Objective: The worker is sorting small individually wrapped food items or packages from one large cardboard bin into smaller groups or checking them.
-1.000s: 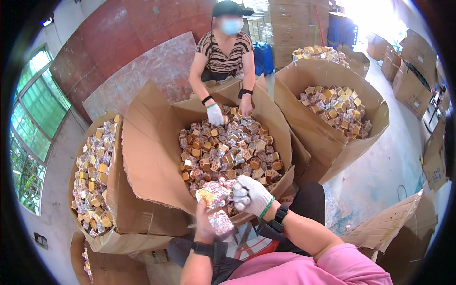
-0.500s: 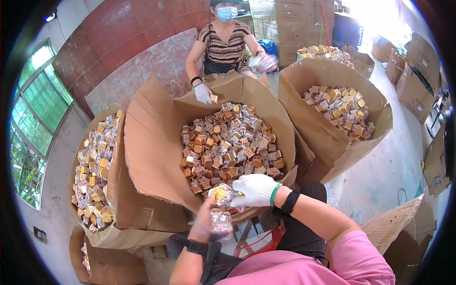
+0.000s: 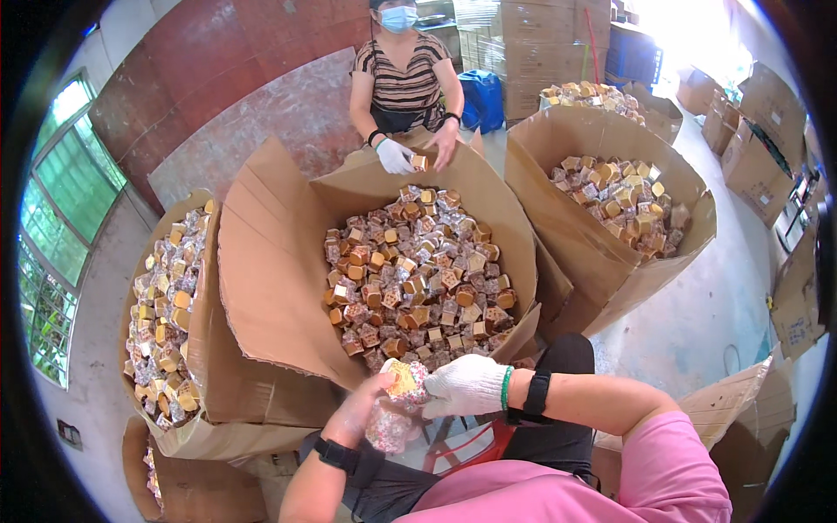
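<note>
Over the near rim of the central carton [image 3: 279, 261], my bare left hand [image 3: 353, 408] is closed on a small gold-faced, speckled container [image 3: 404, 381]. My right hand [image 3: 466, 385], in a white knit glove, has its fingers closed against the container's right side. A clear, crinkled plastic piece with coloured specks [image 3: 389, 427] hangs below the container, next to my left hand; whether it is a bag joined to it I cannot tell. Inside the carton lie many small gold-and-brown wrapped containers [image 3: 418, 279], several-sided, in clear film.
Across the carton a masked co-worker [image 3: 405, 87] holds a small gold container [image 3: 419, 163] at the far rim. Filled cartons stand at the left [image 3: 205, 349] and right [image 3: 610, 270]. Below my hands is a red stool frame [image 3: 471, 449]. Flattened cardboard [image 3: 724, 405] leans at the lower right.
My hands and the container have come slightly nearer to me, and the speckled plastic has swung left. The co-worker's hands have come together at the far rim; the plastic at their other hand is gone.
</note>
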